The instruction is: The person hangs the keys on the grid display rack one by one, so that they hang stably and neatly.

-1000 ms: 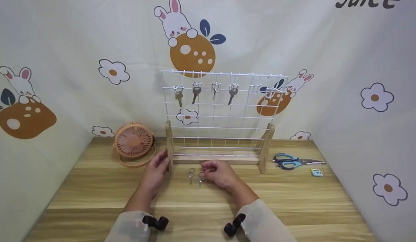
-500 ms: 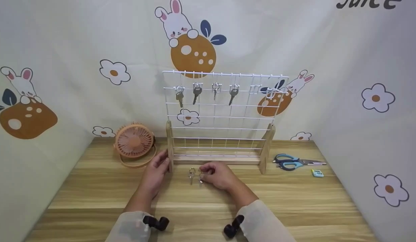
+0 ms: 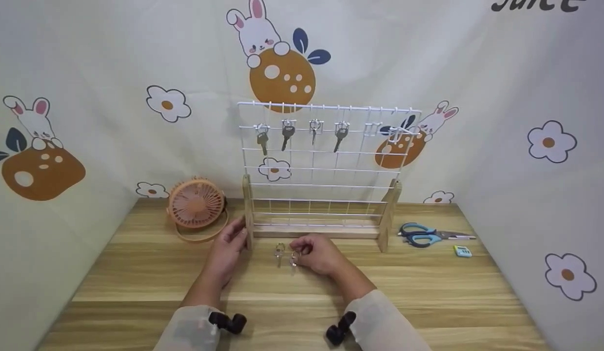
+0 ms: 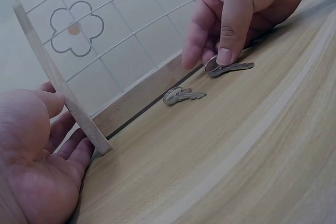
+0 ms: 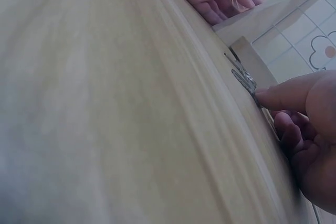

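A white wire grid rack (image 3: 321,185) on wooden legs stands at the back of the table. My left hand (image 3: 227,246) holds its left wooden leg (image 4: 62,85) low down, thumb at the front edge; some fingers are hidden behind it. My right hand (image 3: 319,253) pinches the ring of a key (image 4: 233,68) between thumb and fingers, with the blade low over the tabletop. Just left of it, another key (image 3: 279,256) with a ring lies flat before the rack's wooden base bar (image 3: 316,232). Several keys (image 3: 340,137) hang from hooks along the rack's upper part.
An orange fan (image 3: 197,204) stands to the left of the rack. On the right lie blue-handled scissors (image 3: 423,235) and a small light-blue-and-yellow item (image 3: 462,251). Unoccupied white hooks (image 3: 394,134) sit at the rack's upper right. A patterned curtain (image 3: 185,58) surrounds the table.
My right thumb and fingers have come down onto the right-hand key's ring and now pinch it. The left hand stays at the rack's leg. The head view has shifted slightly.
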A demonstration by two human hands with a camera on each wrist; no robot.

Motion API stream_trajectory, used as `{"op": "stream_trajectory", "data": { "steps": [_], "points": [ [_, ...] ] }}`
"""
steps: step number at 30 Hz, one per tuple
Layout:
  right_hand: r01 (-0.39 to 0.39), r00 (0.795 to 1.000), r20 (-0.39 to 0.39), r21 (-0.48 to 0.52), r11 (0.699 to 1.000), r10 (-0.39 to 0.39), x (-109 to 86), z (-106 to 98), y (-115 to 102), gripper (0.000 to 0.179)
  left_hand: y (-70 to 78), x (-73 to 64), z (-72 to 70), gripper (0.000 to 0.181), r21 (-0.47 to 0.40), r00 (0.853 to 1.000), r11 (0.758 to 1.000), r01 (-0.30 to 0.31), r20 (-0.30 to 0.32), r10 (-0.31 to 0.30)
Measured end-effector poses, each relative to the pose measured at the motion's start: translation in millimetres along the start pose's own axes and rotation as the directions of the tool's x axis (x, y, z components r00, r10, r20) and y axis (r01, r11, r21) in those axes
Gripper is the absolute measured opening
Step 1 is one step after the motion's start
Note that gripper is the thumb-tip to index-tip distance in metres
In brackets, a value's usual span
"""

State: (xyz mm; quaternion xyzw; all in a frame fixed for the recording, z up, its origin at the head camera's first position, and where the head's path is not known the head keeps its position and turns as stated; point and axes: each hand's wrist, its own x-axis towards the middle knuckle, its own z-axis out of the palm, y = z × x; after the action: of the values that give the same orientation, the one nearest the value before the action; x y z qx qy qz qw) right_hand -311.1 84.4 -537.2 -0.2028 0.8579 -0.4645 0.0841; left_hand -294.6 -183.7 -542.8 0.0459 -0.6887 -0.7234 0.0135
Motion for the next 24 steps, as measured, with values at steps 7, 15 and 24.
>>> {"op": "stream_trajectory", "data": {
  "steps": [7, 15, 24],
  "points": [
    [-0.013, 1.000, -0.009, 0.017, 1.000, 0.014, -0.6, 0.7, 0.6, 0.024, 1.3, -2.9, 0.0, 0.050, -0.012, 1.000, 1.000, -0.006, 0.008, 0.006],
    [-0.024, 0.996, -0.079, 0.123, 0.992, 0.034, -1.1, -1.8, 7.2, 0.019, 0.0, -2.8, 0.3, 0.050, -0.025, 1.000, 0.999, -0.024, -0.002, 0.024],
    [-0.032, 0.958, -0.237, 0.477, 0.878, 0.163, 0.8, -22.2, -0.1, 0.029, -0.9, -0.5, -0.6, 0.049, -0.039, 1.000, 0.999, 0.008, 0.006, -0.007]
  ]
}}
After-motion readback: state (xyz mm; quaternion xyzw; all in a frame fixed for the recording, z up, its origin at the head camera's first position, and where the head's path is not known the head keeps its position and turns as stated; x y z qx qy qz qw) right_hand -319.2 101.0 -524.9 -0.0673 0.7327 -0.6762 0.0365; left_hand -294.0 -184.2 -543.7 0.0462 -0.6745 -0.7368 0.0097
